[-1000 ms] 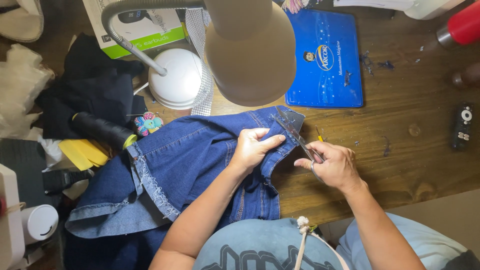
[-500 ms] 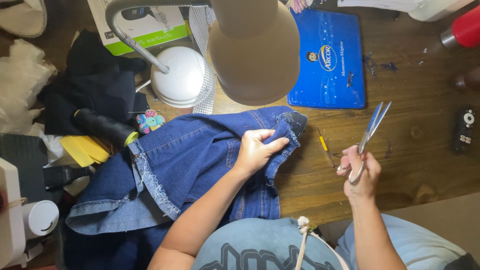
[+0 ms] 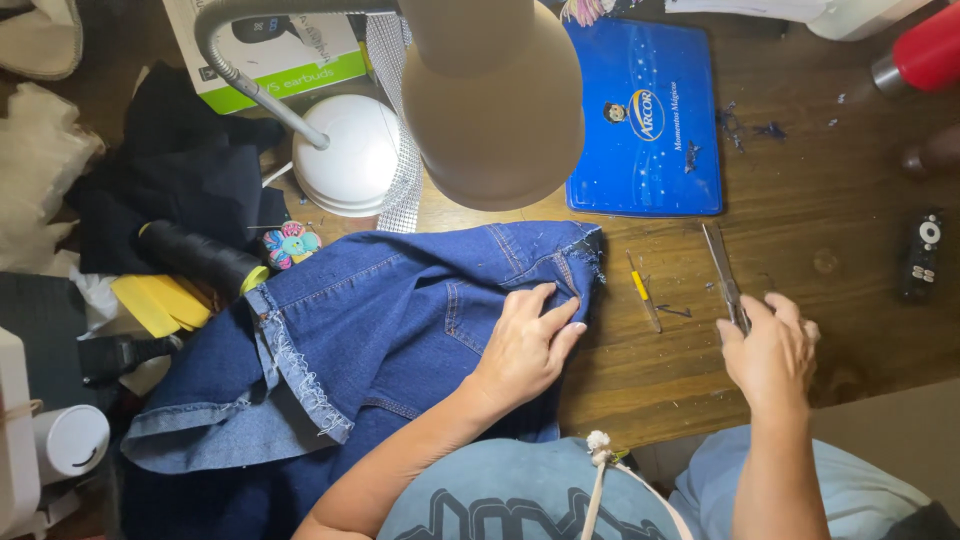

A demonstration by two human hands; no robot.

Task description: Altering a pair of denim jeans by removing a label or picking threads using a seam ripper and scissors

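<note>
A blue denim garment [image 3: 380, 330] lies spread over the wooden table [image 3: 800, 190], its frayed corner pointing right. My left hand [image 3: 527, 342] rests flat on that corner, fingers pressing the fabric down. My right hand [image 3: 772, 350] is to the right, on the bare wood, holding the handles of a pair of scissors [image 3: 722, 268] whose closed blades lie on the table pointing away from me. A small yellow-handled tool [image 3: 643, 290] lies between the two hands.
A desk lamp's beige shade [image 3: 495, 100] hangs over the table's middle, its white round base [image 3: 350, 155] behind the denim. A blue flat tin [image 3: 645, 115] lies at the back. Black fabric, a black thread spool [image 3: 200, 255] and yellow pieces crowd the left. A small black device [image 3: 922, 252] sits far right.
My right hand took the scissors away from the denim's corner, lifted them to the right, then lowered them onto the table. My left hand stayed on the denim.
</note>
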